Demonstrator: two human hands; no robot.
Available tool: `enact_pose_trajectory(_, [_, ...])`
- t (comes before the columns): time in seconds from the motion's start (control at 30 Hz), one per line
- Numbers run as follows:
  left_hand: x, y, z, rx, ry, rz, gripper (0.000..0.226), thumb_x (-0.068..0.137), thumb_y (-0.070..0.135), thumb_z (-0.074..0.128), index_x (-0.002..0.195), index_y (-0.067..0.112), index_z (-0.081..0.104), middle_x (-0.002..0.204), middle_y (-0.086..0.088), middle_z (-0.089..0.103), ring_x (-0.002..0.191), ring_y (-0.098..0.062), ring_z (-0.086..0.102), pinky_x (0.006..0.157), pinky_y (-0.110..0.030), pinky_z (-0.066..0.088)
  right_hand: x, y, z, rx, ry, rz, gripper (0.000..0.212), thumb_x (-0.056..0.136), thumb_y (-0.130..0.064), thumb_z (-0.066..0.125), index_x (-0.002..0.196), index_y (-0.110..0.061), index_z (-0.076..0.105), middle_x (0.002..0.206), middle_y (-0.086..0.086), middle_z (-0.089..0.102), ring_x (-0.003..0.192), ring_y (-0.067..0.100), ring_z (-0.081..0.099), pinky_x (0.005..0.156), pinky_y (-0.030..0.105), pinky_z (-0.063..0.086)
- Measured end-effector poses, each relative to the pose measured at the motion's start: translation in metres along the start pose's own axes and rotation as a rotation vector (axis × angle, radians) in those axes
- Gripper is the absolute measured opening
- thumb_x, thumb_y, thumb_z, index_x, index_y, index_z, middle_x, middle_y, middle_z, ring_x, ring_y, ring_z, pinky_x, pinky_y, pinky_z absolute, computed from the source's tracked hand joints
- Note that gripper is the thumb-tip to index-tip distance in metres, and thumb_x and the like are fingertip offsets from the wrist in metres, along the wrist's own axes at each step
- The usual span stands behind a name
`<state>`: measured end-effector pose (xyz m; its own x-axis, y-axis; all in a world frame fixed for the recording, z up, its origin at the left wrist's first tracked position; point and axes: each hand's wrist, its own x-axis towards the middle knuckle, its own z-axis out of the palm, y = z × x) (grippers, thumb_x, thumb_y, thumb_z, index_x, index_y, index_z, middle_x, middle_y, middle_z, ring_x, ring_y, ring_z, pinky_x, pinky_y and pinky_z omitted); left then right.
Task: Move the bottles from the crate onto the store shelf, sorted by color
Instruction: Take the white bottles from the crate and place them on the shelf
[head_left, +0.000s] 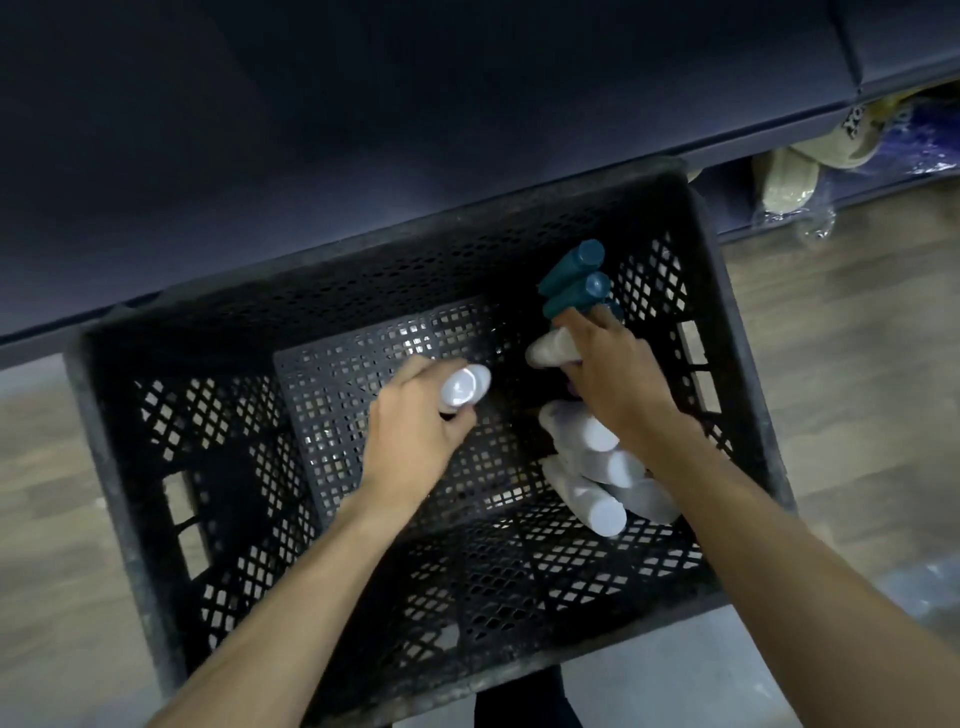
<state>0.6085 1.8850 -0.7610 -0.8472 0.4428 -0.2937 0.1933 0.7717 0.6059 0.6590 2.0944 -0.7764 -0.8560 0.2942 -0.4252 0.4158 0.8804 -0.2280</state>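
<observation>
A white bottle (464, 387) is gripped in the left hand (410, 426), the fingers (457, 420) curled round its body so that only the cap end is shown; it is held above the middle of the crate (218, 467) floor. The right hand (613, 374) is lowered toward the far right corner of the crate, its fingers curled round a pale bottle (550, 351) lying on its side, while the fingertips reach in among the teal bottles (576, 283). How tightly the pale bottle is clamped cannot be told, since the underside of the hand is hidden.

Two teal bottles are seen clearly, leaning against the right wall of the crate; a third may be tucked behind the right hand (only a dark sliver is shown). Four white bottles are counted in a heap (597, 467) along the right side, near the front corner, partly covered by the right forearm. The frame is dim and slightly blurred. A dark shelf (363, 130) is seen beyond the far edge of the crate, and bagged goods (795, 182) are stored lower on the right.
</observation>
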Motion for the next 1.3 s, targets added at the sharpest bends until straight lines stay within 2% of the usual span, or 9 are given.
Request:
enact_pose_trajectory(0.13, [0.014,-0.026,-0.026,0.059,0.066,-0.073,0.043,0.073,0.009,0.076,0.115,0.018,0.071,0.102,-0.001,0.063,0.087,-0.023,0.064,0.080,-0.031,0.049,0.012,-0.023,0.000,-0.019,0.008,-0.111,0.043,0.091,-0.006,0.058,0.129,-0.024,0.047,0.117,0.003,0.049,0.083,0.030,0.064,0.061,0.031,0.039])
enact_pose_trajectory(0.33, [0.028,-0.047,-0.047,0.062,0.174,-0.105,0.044,0.072,0.004,0.075,0.114,0.017,0.070,0.107,-0.005,0.062,0.087,-0.028,0.065,0.081,-0.042,0.054,0.032,-0.075,0.004,0.108,0.043,-0.177,0.039,0.091,-0.006,0.058,0.127,-0.021,0.050,0.114,0.005,0.048,0.085,0.031,0.062,0.069,0.036,0.046])
enact_pose_trajectory(0.57, [0.035,-0.064,-0.045,0.016,0.220,-0.104,0.045,0.076,0.000,0.072,0.118,0.014,0.067,0.117,-0.006,0.060,0.095,-0.026,0.064,0.085,-0.040,0.054,0.045,-0.111,0.016,0.050,0.132,-0.144,0.048,0.090,-0.002,0.056,0.133,-0.022,0.048,0.121,0.008,0.048,0.091,0.031,0.061,0.063,0.031,0.038])
enact_pose_trajectory(0.67, [0.040,-0.065,-0.040,-0.022,0.265,-0.084,0.044,0.078,-0.002,0.071,0.119,0.011,0.065,0.119,-0.005,0.060,0.101,-0.023,0.063,0.088,-0.033,0.052,0.043,-0.112,0.022,0.067,0.190,-0.092,0.048,0.090,-0.005,0.056,0.134,-0.023,0.046,0.123,0.007,0.048,0.095,0.032,0.059,0.065,0.036,0.043])
enact_pose_trajectory(0.77, [0.040,-0.064,-0.036,-0.077,0.332,-0.138,0.043,0.077,-0.002,0.072,0.117,0.009,0.061,0.115,-0.007,0.058,0.096,-0.015,0.058,0.079,-0.011,0.038,0.039,-0.108,0.029,0.188,0.241,-0.051,0.049,0.088,-0.008,0.060,0.133,-0.019,0.045,0.125,0.007,0.049,0.104,0.031,0.055,0.076,0.043,0.051])
enact_pose_trajectory(0.87, [0.032,-0.062,-0.028,-0.127,0.414,-0.202,0.047,0.077,0.001,0.076,0.118,0.007,0.055,0.118,-0.008,0.051,0.096,-0.013,0.053,0.081,-0.010,0.035,0.034,-0.103,0.039,0.350,0.315,-0.008,0.054,0.088,-0.013,0.062,0.137,-0.014,0.039,0.130,0.005,0.047,0.109,0.028,0.056,0.079,0.040,0.052])
enact_pose_trajectory(1.03, [0.028,-0.075,0.008,-0.310,0.480,-0.425,0.060,0.074,0.015,0.081,0.122,0.010,0.044,0.119,-0.004,0.050,0.112,-0.017,0.051,0.099,-0.027,0.043,0.038,-0.103,0.057,0.562,0.352,0.077,0.067,0.084,-0.017,0.068,0.141,-0.017,0.033,0.134,0.003,0.044,0.111,0.025,0.058,0.086,0.042,0.053])
enact_pose_trajectory(1.17, [0.048,-0.086,0.040,-0.468,0.458,-0.610,0.062,0.068,0.029,0.085,0.114,0.017,0.045,0.116,-0.005,0.056,0.110,-0.021,0.055,0.097,-0.041,0.048,0.052,-0.101,0.073,0.621,0.312,0.168,0.073,0.077,-0.023,0.078,0.136,-0.012,0.037,0.129,0.009,0.047,0.112,0.028,0.056,0.094,0.044,0.049])
enact_pose_trajectory(1.3, [0.072,-0.087,0.052,-0.562,0.541,-0.666,0.071,0.066,0.030,0.087,0.122,0.012,0.048,0.121,-0.005,0.053,0.116,-0.024,0.051,0.100,-0.043,0.046,0.070,-0.103,0.085,0.714,0.302,0.264,0.072,0.071,-0.029,0.085,0.126,-0.009,0.043,0.123,0.008,0.052,0.116,0.024,0.051,0.095,0.027,0.040])
